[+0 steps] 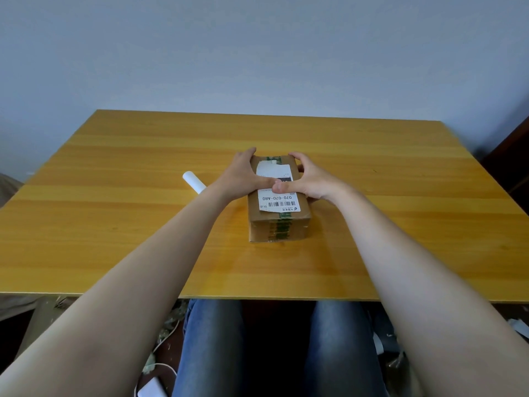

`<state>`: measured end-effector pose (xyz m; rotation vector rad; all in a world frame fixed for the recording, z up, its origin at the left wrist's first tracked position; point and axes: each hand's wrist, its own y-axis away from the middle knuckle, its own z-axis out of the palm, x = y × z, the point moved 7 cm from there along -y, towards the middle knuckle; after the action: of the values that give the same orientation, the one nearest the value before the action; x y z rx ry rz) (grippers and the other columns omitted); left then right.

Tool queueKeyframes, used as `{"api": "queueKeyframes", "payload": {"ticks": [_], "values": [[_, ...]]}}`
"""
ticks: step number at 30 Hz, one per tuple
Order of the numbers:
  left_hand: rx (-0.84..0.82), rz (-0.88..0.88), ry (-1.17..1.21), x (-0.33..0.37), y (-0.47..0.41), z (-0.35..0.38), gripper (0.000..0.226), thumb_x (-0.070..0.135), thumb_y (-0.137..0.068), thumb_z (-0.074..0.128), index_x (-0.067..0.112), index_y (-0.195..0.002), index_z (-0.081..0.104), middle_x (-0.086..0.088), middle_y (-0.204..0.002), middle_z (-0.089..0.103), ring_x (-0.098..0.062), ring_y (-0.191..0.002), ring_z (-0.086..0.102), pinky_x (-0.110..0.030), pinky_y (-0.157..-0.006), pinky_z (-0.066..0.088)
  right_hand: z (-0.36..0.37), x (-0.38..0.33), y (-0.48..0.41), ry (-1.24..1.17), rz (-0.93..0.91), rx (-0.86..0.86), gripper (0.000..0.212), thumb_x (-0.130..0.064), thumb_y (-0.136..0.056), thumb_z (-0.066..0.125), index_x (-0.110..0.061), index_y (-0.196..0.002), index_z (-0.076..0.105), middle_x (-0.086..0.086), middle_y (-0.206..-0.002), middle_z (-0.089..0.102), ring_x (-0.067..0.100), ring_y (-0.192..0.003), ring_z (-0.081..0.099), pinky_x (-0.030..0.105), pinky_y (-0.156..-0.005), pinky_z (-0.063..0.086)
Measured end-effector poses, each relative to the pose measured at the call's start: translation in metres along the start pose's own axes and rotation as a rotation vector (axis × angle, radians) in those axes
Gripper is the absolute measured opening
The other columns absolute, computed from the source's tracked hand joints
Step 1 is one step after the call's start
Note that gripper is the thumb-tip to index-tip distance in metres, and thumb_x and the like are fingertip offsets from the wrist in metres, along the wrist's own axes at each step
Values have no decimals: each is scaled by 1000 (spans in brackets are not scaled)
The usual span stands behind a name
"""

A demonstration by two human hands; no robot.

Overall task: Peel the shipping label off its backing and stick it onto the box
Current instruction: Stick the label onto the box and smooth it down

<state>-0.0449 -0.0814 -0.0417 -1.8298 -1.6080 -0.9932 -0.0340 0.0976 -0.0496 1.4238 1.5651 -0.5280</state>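
A brown cardboard box point(279, 224) with green tape stands in the middle of the wooden table. A white shipping label point(277, 202) with a barcode and "070-070-A80" lies flat on its top face. My left hand point(244, 174) grips the box's left side, thumb pressing on the label. My right hand point(307, 179) grips the right side, its thumb meeting the left thumb on the label's middle. The label's middle is hidden under the thumbs.
A white paper roll point(192, 180) lies on the table point(114, 210) left of the box, partly behind my left forearm. The wall is just past the table's far edge. Cables and a white charger point(153, 388) lie on the floor by my knees.
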Motion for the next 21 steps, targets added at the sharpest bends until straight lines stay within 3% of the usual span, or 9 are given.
{"api": "queueKeyframes", "payload": {"ticks": [3, 6, 10, 16, 21], "values": [[2, -3, 12, -2, -2, 1, 107, 41, -81, 89, 11, -164, 29, -7, -160, 35, -23, -142, 45, -31, -106, 43, -1, 1, -2, 5, -2, 5, 117, -47, -72, 94, -33, -163, 22, -7, -130, 55, 14, -112, 66, 33, -88, 56], [20, -20, 56, -5, -3, -1, 104, 43, -76, 92, 13, -160, 38, -5, -155, 43, -22, -136, 50, -37, -110, 48, -2, 1, -4, -13, -4, 22, 114, -47, -71, 94, -32, -161, 26, -7, -134, 55, 15, -112, 67, 35, -89, 58], [46, -39, 100, -7, -5, -1, 101, 45, -70, 95, 14, -153, 46, -5, -145, 54, -23, -125, 60, -45, -105, 55, -4, 1, -4, -52, 5, 55, 101, -44, -72, 94, -32, -154, 35, -16, -121, 58, 11, -104, 69, 32, -75, 59], [101, -67, 128, -5, -8, -3, 81, 36, -76, 93, 15, -144, 55, -5, -131, 64, -22, -110, 69, -41, -93, 62, -7, -2, -7, -39, 32, 99, 86, -49, -74, 93, -32, -142, 43, -14, -118, 61, 11, -99, 72, 31, -66, 57], [145, -93, 136, -6, -11, -4, 67, 38, -78, 90, 17, -136, 61, -3, -123, 69, -20, -106, 71, -42, -92, 62, -10, -2, -12, -21, 51, 142, 75, -54, -73, 91, -31, -131, 48, -6, -117, 67, 11, -90, 75, 28, -57, 55]]}}
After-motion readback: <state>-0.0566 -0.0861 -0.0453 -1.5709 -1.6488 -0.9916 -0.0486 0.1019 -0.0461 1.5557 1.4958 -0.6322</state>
